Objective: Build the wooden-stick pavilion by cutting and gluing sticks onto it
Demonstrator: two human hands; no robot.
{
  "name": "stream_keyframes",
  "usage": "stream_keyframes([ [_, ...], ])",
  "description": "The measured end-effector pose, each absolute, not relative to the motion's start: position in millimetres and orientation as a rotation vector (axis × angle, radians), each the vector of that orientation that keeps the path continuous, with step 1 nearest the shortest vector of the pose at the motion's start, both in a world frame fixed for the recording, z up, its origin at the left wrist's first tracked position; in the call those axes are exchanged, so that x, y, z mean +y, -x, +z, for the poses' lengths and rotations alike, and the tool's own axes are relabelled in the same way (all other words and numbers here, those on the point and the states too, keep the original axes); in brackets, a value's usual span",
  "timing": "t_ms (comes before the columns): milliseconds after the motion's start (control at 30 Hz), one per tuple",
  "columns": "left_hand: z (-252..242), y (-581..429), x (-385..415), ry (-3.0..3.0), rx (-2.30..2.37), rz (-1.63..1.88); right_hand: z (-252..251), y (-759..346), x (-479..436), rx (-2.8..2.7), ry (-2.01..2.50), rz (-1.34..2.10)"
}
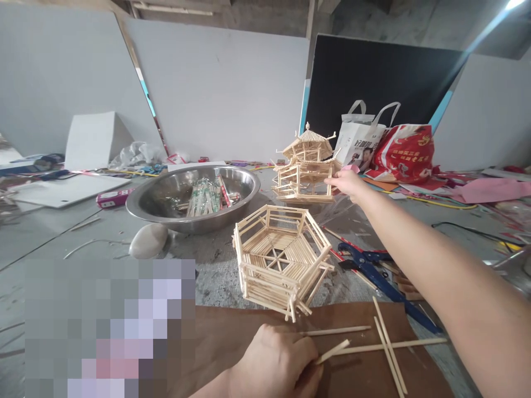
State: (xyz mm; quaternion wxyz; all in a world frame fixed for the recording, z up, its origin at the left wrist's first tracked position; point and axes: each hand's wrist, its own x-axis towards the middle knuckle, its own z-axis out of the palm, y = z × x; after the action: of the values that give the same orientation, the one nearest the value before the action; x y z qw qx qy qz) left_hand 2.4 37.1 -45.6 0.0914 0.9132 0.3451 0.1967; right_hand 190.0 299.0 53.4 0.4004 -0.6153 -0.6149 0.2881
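Observation:
My left hand [276,362] rests low in the middle on a brown sheet, its fingers closed round a wooden stick [335,351] whose end pokes out to the right. Loose wooden sticks [390,354] lie beside it, some crossing. My right arm reaches forward, and my right hand [346,182] pinches the right corner of a tiered pagoda model [305,182] made of sticks. Between the hands stands an open six-sided stick frame [282,260], with a slatted bottom and railed sides. Part of the pagoda's corner is hidden by my fingers.
A steel basin [141,213] with wrapped sticks stands at left, a pale stone [148,241] near it. Blue-handled cutters [369,271] lie under my right arm. A red bag [404,155] and a white bag [357,138] stand behind. A pixelated patch hides the lower left.

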Motion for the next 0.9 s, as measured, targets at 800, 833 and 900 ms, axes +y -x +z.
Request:
stream_keyframes([
  [800,-47,-1,37,-2.672,1.054,0.561,53,-189,315,-1.554,1.483,0.692],
  [833,-47,-1,37,-2.673,1.052,0.562,53,-189,315,-1.558,1.481,0.695],
  [900,-46,-1,37,-2.677,1.064,0.561,53,-190,315,-1.565,1.477,0.695],
])
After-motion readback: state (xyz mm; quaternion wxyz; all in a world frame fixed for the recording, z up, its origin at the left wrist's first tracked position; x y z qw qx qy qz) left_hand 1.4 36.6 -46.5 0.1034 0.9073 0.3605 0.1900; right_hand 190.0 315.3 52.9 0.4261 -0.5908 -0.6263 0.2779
